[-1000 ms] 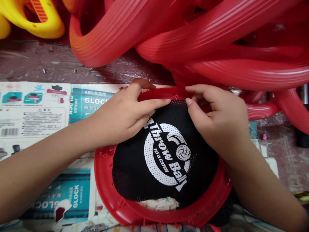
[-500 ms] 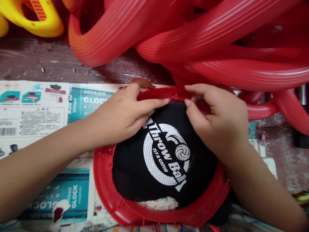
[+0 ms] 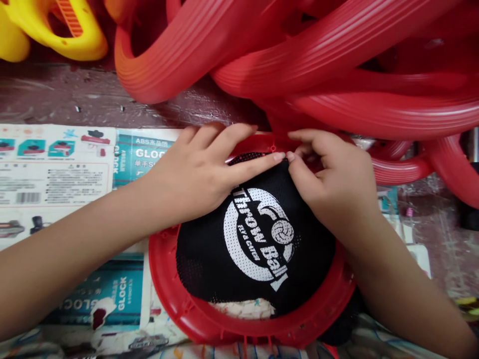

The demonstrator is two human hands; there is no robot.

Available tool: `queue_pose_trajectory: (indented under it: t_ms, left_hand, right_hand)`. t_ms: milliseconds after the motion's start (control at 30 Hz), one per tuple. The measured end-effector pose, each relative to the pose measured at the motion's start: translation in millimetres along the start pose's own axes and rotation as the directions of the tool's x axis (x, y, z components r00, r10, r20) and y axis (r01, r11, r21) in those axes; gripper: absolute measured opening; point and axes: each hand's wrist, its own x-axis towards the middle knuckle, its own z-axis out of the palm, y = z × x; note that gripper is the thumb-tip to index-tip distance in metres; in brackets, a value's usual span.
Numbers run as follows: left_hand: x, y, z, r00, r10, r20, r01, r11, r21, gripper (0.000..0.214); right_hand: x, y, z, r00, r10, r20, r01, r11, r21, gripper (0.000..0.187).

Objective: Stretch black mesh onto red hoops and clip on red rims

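A black mesh fabric with a white "Throw Ball" print lies inside a red plastic ring in front of me. Its lower edge leaves a gap at the ring's near side. My left hand lies over the ring's upper left with fingers spread. One long finger stretches across the mesh's top edge, its tip beside my right thumb; the left thumb is hidden. My right hand pinches the mesh's top edge at the ring's far side, thumb against curled fingers.
Large red ribbed plastic hoops are heaped behind the ring. Yellow plastic parts sit at the top left. Flattened printed cardboard covers the table under my left arm. A small pink bit lies at right.
My left hand has slid right along the top edge, its finger now reaching my right thumb. My right hand keeps its pinch. The view has shifted slightly.
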Motion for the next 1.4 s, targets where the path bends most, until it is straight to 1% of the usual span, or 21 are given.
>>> queue_pose_trajectory:
  t_ms: [67, 133, 200, 333, 400, 433, 500, 533, 633, 733, 800, 867, 933, 1000, 1067, 1133, 1167, 1267, 1300, 1333, 1400]
  left_hand:
    - [4, 5, -3.2, 0.998, 0.015, 0.055, -0.018, 0.998, 0.058, 0.055]
    - [9, 8, -3.9, 0.995, 0.014, 0.096, -0.021, 0.997, 0.077, 0.052]
    - [12, 8, -2.5, 0.994, 0.006, 0.105, -0.014, 0.997, 0.081, 0.05]
    - [13, 6, 0.7, 0.997, -0.019, 0.074, 0.017, 0.999, 0.03, 0.048]
    - [8, 6, 0.8, 0.998, -0.036, 0.052, 0.037, 0.999, -0.012, 0.045]
    - [5, 6, 0.5, 0.998, -0.045, 0.043, 0.046, 0.999, -0.028, 0.045]
    - [-5, 5, -1.0, 0.997, -0.073, 0.04, 0.075, 0.996, -0.045, 0.045]
    - [-11, 5, -2.5, 0.994, -0.097, 0.046, 0.099, 0.994, -0.053, 0.046]
    - [-30, 4, -11.2, 0.979, -0.196, 0.064, 0.203, 0.97, -0.132, 0.052]
    - [-45, 3, -26.4, 0.957, -0.274, 0.1, 0.291, 0.901, -0.322, 0.069]
    - [-51, 4, -37.3, 0.943, -0.305, 0.131, 0.331, 0.847, -0.415, 0.083]
    - [-53, 6, -46.4, 0.928, -0.338, 0.157, 0.372, 0.825, -0.424, 0.084]
    - [-53, 8, -52.5, 0.906, -0.388, 0.17, 0.424, 0.818, -0.388, 0.074]
    - [-54, 8, -55.3, 0.883, -0.432, 0.183, 0.468, 0.797, -0.382, 0.066]
    - [-56, 7, -54.9, 0.882, -0.435, 0.183, 0.469, 0.77, -0.432, 0.061]
    - [-59, 3, -52.0, 0.886, -0.42, 0.195, 0.457, 0.726, -0.515, 0.052]
    - [-61, 1, -49.9, 0.882, -0.422, 0.207, 0.461, 0.689, -0.559, 0.047]
    - [-65, -6, -43.9, 0.854, -0.442, 0.276, 0.497, 0.531, -0.686, 0.034]
    - [-67, -8, -42.9, 0.848, -0.448, 0.285, 0.498, 0.488, -0.717, 0.035]
    - [-68, -10, -42.7, 0.844, -0.456, 0.283, 0.496, 0.46, -0.737, 0.041]
    - [-71, -12, -45.7, 0.846, -0.464, 0.263, 0.483, 0.46, -0.745, 0.06]
  right_hand:
    - [1, 0, 0, 1.0, -0.022, 0.004, 0.022, 1.0, 0.004, 0.038]
    - [2, 0, 0, 0.999, -0.032, 0.016, 0.032, 0.999, 0.009, 0.039]
    - [3, -1, 1, 0.999, -0.017, 0.043, 0.016, 1.0, 0.021, 0.039]
    - [4, -3, -4, 0.997, 0.009, 0.082, -0.016, 0.996, 0.086, 0.039]
    - [4, -4, -13, 0.997, 0.004, 0.076, -0.012, 0.994, 0.112, 0.035]
    - [3, -5, -19, 0.997, -0.001, 0.074, -0.007, 0.994, 0.111, 0.03]
    - [1, -8, -32, 0.995, -0.018, 0.1, 0.01, 0.997, 0.079, 0.017]
    - [-2, -11, -38, 0.991, -0.029, 0.129, 0.022, 0.998, 0.057, 0.014]
    - [-10, -22, -48, 0.976, -0.049, 0.211, 0.053, 0.999, -0.013, 0.018]
    - [-21, -39, -46, 0.959, -0.077, 0.274, 0.115, 0.985, -0.125, 0.016]
    - [-30, -52, -41, 0.943, -0.103, 0.316, 0.185, 0.952, -0.242, 0.018]
    - [-39, -64, -35, 0.934, -0.134, 0.331, 0.253, 0.903, -0.348, 0.024]
    - [-49, -74, -29, 0.926, -0.179, 0.332, 0.312, 0.859, -0.406, 0.029]
    - [-56, -80, -22, 0.915, -0.216, 0.342, 0.352, 0.84, -0.412, 0.032]
    - [-60, -83, -14, 0.912, -0.217, 0.349, 0.353, 0.848, -0.396, 0.034]
    - [-59, -85, -6, 0.916, -0.203, 0.345, 0.333, 0.865, -0.375, 0.033]
    - [-58, -86, -3, 0.917, -0.198, 0.346, 0.326, 0.873, -0.364, 0.031]
    - [-51, -89, 3, 0.91, -0.195, 0.366, 0.323, 0.886, -0.332, 0.026]
    - [-49, -90, 3, 0.906, -0.192, 0.379, 0.322, 0.891, -0.319, 0.024]
    - [-47, -91, 3, 0.901, -0.188, 0.392, 0.321, 0.895, -0.309, 0.024]
    - [-43, -95, 1, 0.891, -0.18, 0.416, 0.315, 0.906, -0.283, 0.027]
